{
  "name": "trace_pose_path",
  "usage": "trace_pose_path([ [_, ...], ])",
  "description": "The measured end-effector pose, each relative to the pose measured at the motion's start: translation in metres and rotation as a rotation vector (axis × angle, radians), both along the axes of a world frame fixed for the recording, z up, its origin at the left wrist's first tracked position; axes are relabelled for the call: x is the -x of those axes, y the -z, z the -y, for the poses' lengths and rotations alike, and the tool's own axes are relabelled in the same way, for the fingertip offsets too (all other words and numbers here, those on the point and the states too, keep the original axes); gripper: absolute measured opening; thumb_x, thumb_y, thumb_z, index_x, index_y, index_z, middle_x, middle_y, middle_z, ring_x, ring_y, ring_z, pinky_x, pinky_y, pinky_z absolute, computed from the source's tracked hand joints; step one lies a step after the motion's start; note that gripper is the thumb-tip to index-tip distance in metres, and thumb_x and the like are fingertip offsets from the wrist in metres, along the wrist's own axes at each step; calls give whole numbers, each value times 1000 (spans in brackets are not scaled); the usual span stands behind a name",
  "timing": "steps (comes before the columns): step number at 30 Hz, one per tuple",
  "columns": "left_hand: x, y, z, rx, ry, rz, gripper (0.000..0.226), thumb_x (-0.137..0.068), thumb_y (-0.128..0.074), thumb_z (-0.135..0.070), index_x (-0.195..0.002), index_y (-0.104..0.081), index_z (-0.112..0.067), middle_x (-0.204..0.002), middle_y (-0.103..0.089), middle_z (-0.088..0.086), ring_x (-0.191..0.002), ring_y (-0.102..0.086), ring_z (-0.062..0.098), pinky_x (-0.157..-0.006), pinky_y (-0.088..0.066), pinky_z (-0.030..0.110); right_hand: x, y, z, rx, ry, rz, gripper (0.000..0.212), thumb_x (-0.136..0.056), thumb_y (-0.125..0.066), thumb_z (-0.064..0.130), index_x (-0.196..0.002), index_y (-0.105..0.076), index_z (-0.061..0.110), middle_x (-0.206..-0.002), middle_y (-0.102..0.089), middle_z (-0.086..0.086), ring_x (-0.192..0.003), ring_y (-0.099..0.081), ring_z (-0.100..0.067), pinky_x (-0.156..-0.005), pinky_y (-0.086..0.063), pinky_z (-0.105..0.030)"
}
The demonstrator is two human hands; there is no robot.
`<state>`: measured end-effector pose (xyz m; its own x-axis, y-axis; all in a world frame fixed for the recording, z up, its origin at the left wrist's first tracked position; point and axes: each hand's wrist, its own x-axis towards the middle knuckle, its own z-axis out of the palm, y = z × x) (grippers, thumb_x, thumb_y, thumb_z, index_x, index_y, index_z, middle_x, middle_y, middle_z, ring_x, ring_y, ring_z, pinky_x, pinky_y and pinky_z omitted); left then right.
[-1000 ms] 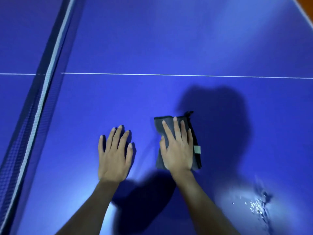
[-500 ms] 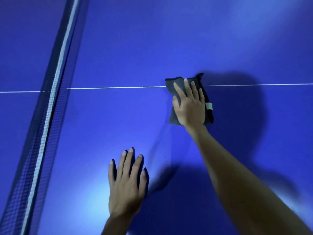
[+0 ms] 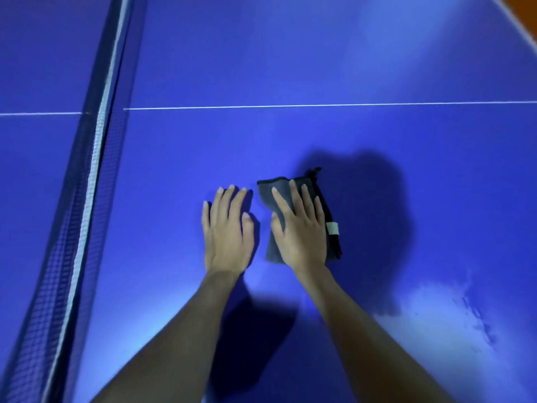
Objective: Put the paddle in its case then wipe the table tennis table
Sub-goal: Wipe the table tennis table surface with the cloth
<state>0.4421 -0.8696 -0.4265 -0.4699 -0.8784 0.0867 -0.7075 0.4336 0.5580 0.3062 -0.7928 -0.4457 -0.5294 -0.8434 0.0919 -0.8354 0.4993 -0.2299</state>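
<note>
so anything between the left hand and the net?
Nothing. In the head view, only bare blue table lies between the left hand, flat on the surface, and the net. The cloth sits on the other side, under the right hand.

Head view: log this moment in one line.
phase: wiping | right hand: flat on cloth | left hand: flat on table

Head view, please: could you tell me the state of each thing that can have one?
Cloth: folded, flat on the table, under the right hand.
Right hand: fingers straight, pressing the cloth.
Left hand: flat, fingers straight, resting on the table.
Table: wet patch at lower right.
Net: up, stretched across the table.
</note>
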Motion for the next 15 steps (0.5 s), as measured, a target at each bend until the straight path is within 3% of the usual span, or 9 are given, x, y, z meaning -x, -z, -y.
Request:
trace_pose_path([
  [3,-12,-3,0,3,15,-48,51,-101,-32,-28,-151,-45,-23,-162,-38,-3,-156,-19,16,-128,-9,49,-42,1,-42,24,22,-20,57,-102,-41,40,-159,-41,35,-170,-31,-3,-158,-25,-26,-127,-23,-49],
  [7,-52,1,14,131,34,121,49,-104,-32,-32,-149,-47,-21,-160,-42,2,-154,-26,23,-126,-16,54,-78,2,-74,-12,73,-47,58,-103,-38,41,-161,-37,34,-170,-31,-4,-158,-25,-27,-127,-24,-50],
  [15,-79,8,24,197,38,302,49,-105,-34,-36,-149,-49,-20,-162,-38,4,-153,-29,25,-125,-17,55,-29,3,6,-9,45,-38,58,-102,-42,43,-160,-37,35,-170,-29,-5,-159,-22,-27,-128,-19,-50],
])
